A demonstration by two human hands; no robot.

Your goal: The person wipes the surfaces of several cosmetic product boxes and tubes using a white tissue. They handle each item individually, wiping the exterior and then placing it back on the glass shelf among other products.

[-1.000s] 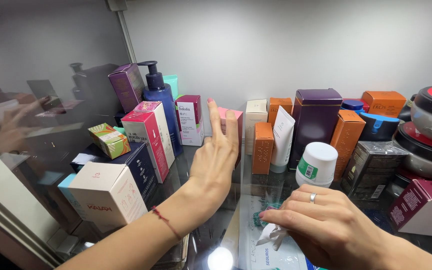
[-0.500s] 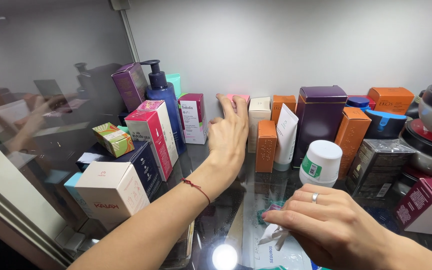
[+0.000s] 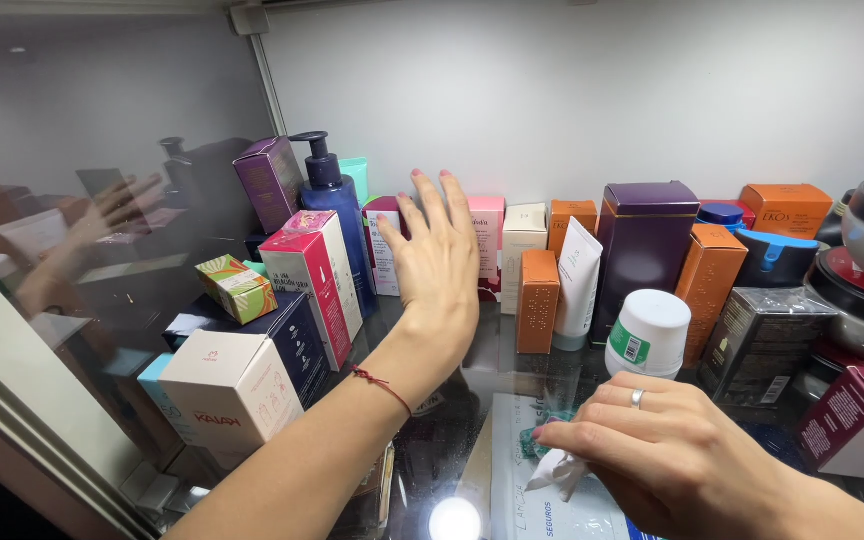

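A crowded glass shelf (image 3: 512,360) is seen from above, and places are given here against the tall dark purple carton (image 3: 644,248) standing at the back. Far to the left of that carton, a white cardboard box with an orange panel (image 3: 230,398) is set at the shelf's edge, with a red-and-pink carton (image 3: 314,286) and a dark blue pump bottle (image 3: 336,212) behind it. Left of the purple carton, the left hand (image 3: 439,262) is held flat and open, fingers spread, and nothing is gripped by it; it is raised in front of a pink carton (image 3: 486,245) in the back row, though contact cannot be told. Just left of the purple carton, an orange embossed box (image 3: 537,301) and a white squeeze tube (image 3: 579,283) are stood upright. In front of it, a white round-capped jar (image 3: 647,334) is placed. Below that jar, the right hand (image 3: 672,455) is closed on a crumpled white wipe (image 3: 555,470), which is pressed to the glass. The shelf's cartons are seen upright in rows; the wipe is not yet lifted away.
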